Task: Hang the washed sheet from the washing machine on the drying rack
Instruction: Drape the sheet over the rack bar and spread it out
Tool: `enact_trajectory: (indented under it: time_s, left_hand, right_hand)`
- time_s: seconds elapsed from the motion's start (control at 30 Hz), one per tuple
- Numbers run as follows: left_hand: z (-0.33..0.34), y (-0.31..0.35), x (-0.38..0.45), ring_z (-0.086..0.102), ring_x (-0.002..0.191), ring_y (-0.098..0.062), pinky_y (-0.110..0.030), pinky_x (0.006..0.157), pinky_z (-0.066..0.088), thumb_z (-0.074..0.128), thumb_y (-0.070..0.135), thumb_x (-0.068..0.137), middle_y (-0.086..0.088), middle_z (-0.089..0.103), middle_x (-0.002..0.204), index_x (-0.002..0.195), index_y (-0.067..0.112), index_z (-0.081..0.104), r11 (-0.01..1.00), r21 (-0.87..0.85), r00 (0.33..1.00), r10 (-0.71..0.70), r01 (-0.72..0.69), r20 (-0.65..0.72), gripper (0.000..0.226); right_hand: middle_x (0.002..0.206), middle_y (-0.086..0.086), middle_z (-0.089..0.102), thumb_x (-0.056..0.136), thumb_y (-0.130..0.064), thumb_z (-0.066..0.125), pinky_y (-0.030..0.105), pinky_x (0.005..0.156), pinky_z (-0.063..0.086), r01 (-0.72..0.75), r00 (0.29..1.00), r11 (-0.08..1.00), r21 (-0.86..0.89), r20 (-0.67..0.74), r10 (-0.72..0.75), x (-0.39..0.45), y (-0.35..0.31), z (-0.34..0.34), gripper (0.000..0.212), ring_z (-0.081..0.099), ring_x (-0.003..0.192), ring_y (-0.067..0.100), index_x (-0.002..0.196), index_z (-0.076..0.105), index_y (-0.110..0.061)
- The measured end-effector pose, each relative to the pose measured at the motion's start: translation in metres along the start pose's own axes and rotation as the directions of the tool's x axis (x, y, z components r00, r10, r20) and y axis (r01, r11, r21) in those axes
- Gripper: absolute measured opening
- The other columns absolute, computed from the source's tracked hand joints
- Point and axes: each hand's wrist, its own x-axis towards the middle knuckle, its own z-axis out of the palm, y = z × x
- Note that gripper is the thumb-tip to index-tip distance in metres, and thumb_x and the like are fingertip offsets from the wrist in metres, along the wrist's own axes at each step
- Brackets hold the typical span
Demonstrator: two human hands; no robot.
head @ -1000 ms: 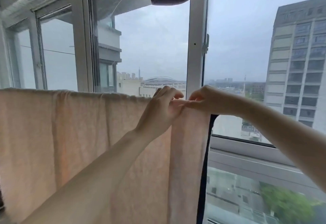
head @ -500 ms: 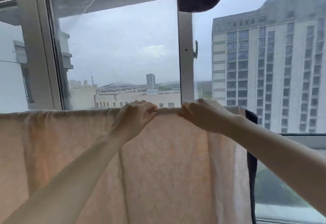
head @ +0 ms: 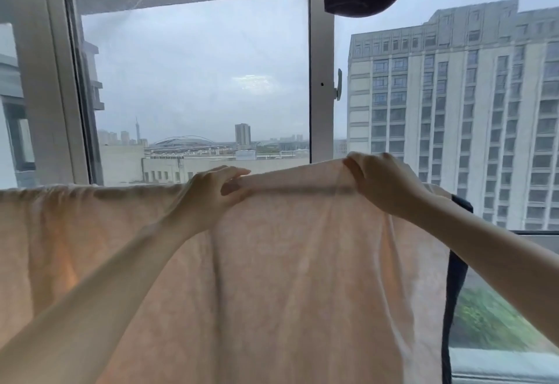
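Both hands are pinching the top edge of the sheet [head: 272, 262]: left hand [head: 211, 196] is gripping it with fingers and thumb pressed together, right hand [head: 384, 184] is lifting a bunched bit slightly higher. The peach sheet is hanging draped in front of the window [head: 196, 81], with a dark strap [head: 453, 277] dangling just beside its right edge.

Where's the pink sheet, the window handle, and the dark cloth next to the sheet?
sheet [head: 302, 277], head view, middle of the hanging front
window handle [head: 338, 84], head view, its upright lever
dark cloth [head: 453, 280], head view, the strip hanging right of the sheet
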Motion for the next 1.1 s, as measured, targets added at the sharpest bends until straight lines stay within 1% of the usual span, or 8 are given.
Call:
enact_trajectory:
  time_s: [0.17, 0.27, 0.4, 0.47, 0.53, 0.63, 0.9, 1.1]
  left_hand:
    - [-0.008, -0.008, -0.001, 0.064, 0.096, -0.006, -0.032, 0.089, 0.049, 0.067, 0.047, 0.083, 0.011, 0.070, 0.100, 0.106, 0.026, 0.069, 0.997, -0.042, 0.997, -0.067, 0.068, 0.026, 0.031]
    - [-0.002, 0.006, 0.003, 0.065, 0.094, -0.004, -0.037, 0.088, 0.052, 0.055, 0.063, 0.076, 0.016, 0.067, 0.103, 0.104, 0.032, 0.068, 0.999, -0.031, 1.000, -0.015, 0.015, 0.023, 0.044]
    - [0.022, 0.042, 0.018, 0.066, 0.088, 0.001, -0.035, 0.085, 0.054, 0.064, 0.049, 0.083, 0.017, 0.070, 0.098, 0.097, 0.031, 0.071, 0.992, -0.111, 0.996, 0.069, -0.062, 0.063, 0.024]
    - [0.032, 0.054, 0.024, 0.066, 0.084, 0.001, -0.035, 0.083, 0.055, 0.066, 0.042, 0.084, 0.017, 0.070, 0.088, 0.088, 0.029, 0.073, 0.986, -0.140, 0.993, 0.100, -0.091, 0.063, 0.015]
    - [0.038, 0.057, 0.029, 0.066, 0.082, 0.001, -0.035, 0.082, 0.055, 0.070, 0.034, 0.083, 0.018, 0.069, 0.081, 0.081, 0.029, 0.072, 0.982, -0.169, 0.994, 0.098, -0.090, 0.042, 0.006]
    - [0.038, 0.056, 0.032, 0.065, 0.078, 0.000, -0.035, 0.078, 0.055, 0.070, 0.030, 0.084, 0.016, 0.068, 0.075, 0.075, 0.033, 0.067, 0.987, -0.150, 0.998, 0.057, -0.056, 0.002, 0.010]
    - [0.037, 0.058, 0.031, 0.060, 0.073, -0.003, -0.031, 0.073, 0.050, 0.060, 0.026, 0.088, 0.015, 0.065, 0.072, 0.075, 0.028, 0.062, 0.996, -0.083, 0.997, -0.047, 0.041, -0.068, 0.014]
    - [0.059, 0.107, 0.035, 0.063, 0.084, -0.004, -0.027, 0.075, 0.049, 0.060, 0.043, 0.088, 0.018, 0.070, 0.093, 0.095, 0.030, 0.071, 0.991, -0.099, 0.989, 0.099, -0.089, 0.105, 0.018]
  right_hand:
    - [0.089, 0.009, 0.059, 0.102, -0.033, 0.033, 0.035, 0.076, 0.042, -0.269, 0.880, 0.963, 0.002, 0.407, 0.245, 0.012, 0.003, -0.017, 0.037, 0.054, 0.085, 0.027, 0.091, 0.060, -0.011]
    - [0.093, 0.008, 0.069, 0.099, -0.028, 0.043, 0.036, 0.081, 0.051, -0.314, 0.893, 0.919, 0.239, 0.403, 0.201, 0.020, 0.002, -0.028, 0.032, 0.064, 0.087, 0.026, 0.095, 0.070, -0.012]
    - [0.078, -0.002, 0.068, 0.092, -0.011, 0.055, 0.013, 0.049, 0.042, -0.201, 0.883, 0.955, 0.216, 0.462, 0.081, 0.010, 0.004, -0.038, 0.017, 0.058, 0.054, -0.001, 0.087, 0.071, -0.013]
    - [0.087, -0.001, 0.069, 0.091, -0.017, 0.056, 0.025, 0.065, 0.054, -0.179, 0.864, 0.970, 0.164, 0.497, 0.076, 0.005, 0.011, -0.040, 0.015, 0.063, 0.071, 0.009, 0.095, 0.071, -0.015]
    - [0.092, -0.002, 0.068, 0.091, -0.029, 0.059, 0.034, 0.080, 0.056, -0.150, 0.863, 0.982, 0.111, 0.499, 0.076, 0.000, 0.020, -0.047, 0.016, 0.065, 0.085, 0.018, 0.097, 0.069, -0.017]
    - [0.089, -0.010, 0.066, 0.086, -0.038, 0.065, 0.017, 0.071, 0.051, -0.110, 0.896, 0.990, 0.084, 0.440, 0.062, -0.008, 0.029, -0.059, 0.022, 0.062, 0.083, 0.004, 0.094, 0.069, -0.018]
    - [0.089, -0.009, 0.070, 0.081, -0.024, 0.073, 0.023, 0.080, 0.054, -0.132, 0.923, 0.983, 0.131, 0.378, 0.073, -0.016, 0.041, -0.070, 0.006, 0.065, 0.083, 0.002, 0.085, 0.069, -0.021]
    - [0.082, -0.016, 0.067, 0.080, -0.020, 0.075, 0.018, 0.075, 0.053, -0.093, 0.950, 0.986, 0.138, 0.307, 0.047, -0.019, 0.041, -0.064, 0.007, 0.066, 0.082, 0.001, 0.086, 0.074, -0.018]
